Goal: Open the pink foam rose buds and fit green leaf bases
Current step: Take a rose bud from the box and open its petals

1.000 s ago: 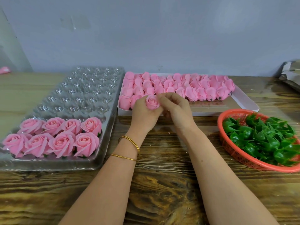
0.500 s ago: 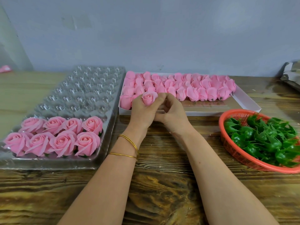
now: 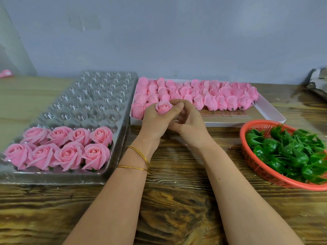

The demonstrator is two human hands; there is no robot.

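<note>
At centre frame the left hand (image 3: 154, 121) held one pink foam bud (image 3: 163, 107) upright, fingers curled round its lower half. The right hand (image 3: 189, 124) had its fingertips (image 3: 179, 105) curled against the bud's right edge, apparently pinching an outer petal. Recommended technique: peel each outer petal outward with light, even pressure, turning the bud between pulls. The soft matte foam would probably crease if pinched hard. Unopened buds (image 3: 212, 99) lay in rows in the white box (image 3: 230, 123) behind the hands. Glossy, spiky green leaf bases (image 3: 292, 152) filled the orange mesh basket (image 3: 242, 138) at right. Opened roses (image 3: 67, 147) sat in the clear dimpled tray (image 3: 88, 99) at left.
</note>
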